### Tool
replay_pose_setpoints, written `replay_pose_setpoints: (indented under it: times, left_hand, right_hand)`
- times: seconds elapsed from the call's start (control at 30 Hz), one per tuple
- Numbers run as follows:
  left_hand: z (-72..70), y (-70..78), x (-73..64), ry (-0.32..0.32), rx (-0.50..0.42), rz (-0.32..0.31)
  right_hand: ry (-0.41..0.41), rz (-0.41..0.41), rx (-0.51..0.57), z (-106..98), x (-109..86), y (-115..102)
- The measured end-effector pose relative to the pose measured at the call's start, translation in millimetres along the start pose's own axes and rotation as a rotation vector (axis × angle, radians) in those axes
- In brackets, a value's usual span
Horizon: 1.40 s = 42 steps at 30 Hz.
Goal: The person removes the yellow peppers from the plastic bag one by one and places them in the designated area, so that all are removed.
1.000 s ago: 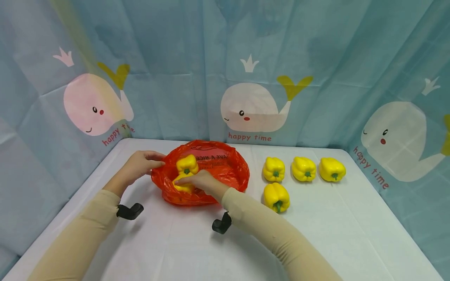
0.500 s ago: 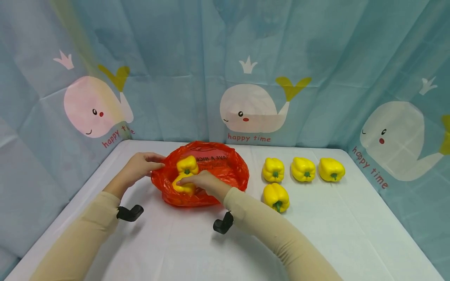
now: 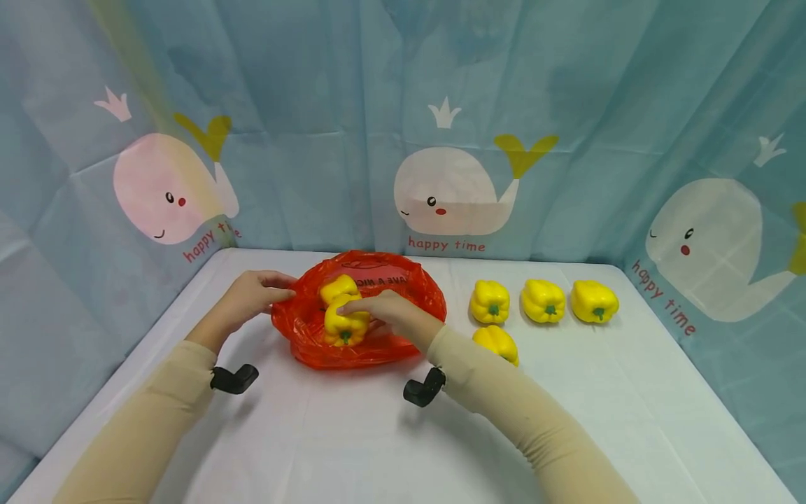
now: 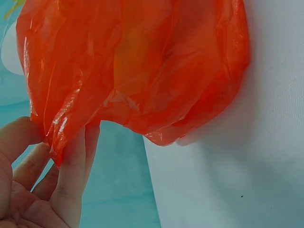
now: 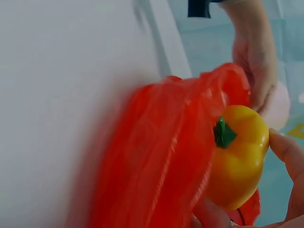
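A red plastic bag (image 3: 334,358) stands with its mouth spread on the white table. At its left rim my left hand (image 3: 250,297) pinches a fold of the plastic, which the left wrist view shows between thumb and fingers. My right hand (image 3: 393,311) grips a yellow bell pepper (image 3: 345,327) by its upper part, over the bag's mouth; its green stem faces the front. In the right wrist view, fingers touch this bell pepper (image 5: 240,161) on opposite sides, near the red plastic. Another yellow bell pepper (image 3: 338,285) lies behind it within the bag, partly covered.
To the right of the bag, three yellow bell peppers (image 3: 490,302) stand in a row on the white table (image 3: 327,434). One more bell pepper (image 3: 497,343) is in front of them, partly hidden by my right sleeve. A blue curtain (image 3: 302,140) with whale prints hangs behind.
My right hand has shifted right and slightly up, bringing the gripped bell pepper with it. The bell pepper behind has moved a little. My left hand stays at the rim.
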State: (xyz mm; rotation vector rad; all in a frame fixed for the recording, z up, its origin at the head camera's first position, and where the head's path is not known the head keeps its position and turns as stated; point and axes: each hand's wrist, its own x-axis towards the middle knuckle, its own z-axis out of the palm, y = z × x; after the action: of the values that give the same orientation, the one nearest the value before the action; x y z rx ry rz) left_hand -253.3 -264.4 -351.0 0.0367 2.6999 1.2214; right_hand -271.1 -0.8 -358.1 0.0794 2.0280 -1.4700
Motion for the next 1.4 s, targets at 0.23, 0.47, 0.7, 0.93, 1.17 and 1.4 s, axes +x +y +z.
replay_pose_setpoints:
  times: [0.23,0.47,0.7,0.93,1.17,1.4]
  left_hand:
    - [-0.8,-0.3,0.8,-0.001,-0.005,-0.001]
    - [-0.5,0.0,0.5,-0.008,-0.006,0.005]
    - [-0.7,0.8,1.3,-0.012,-0.006,0.004]
    - [-0.1,-2.7,3.3,-0.016,-0.007,-0.004]
    - [1.6,-5.0,3.1,-0.013,-0.008,-0.017]
    - [0.4,-4.1,2.8,-0.008,-0.002,-0.013]
  right_hand:
    - [-0.001,-0.001,0.06,-22.1,-7.7,-4.4]
    - [0.015,0.019,0.037,-47.6,-16.0,-5.4]
    - [0.022,-0.002,-0.018,-74.6,-29.3,-2.9]
    - [0.058,0.001,-0.027,-98.2,-45.0,2.2]
    - [0.043,0.01,0.015,-118.2,-53.0,9.9]
    - [0.04,-0.015,-0.046,-138.8,-62.0,18.1]
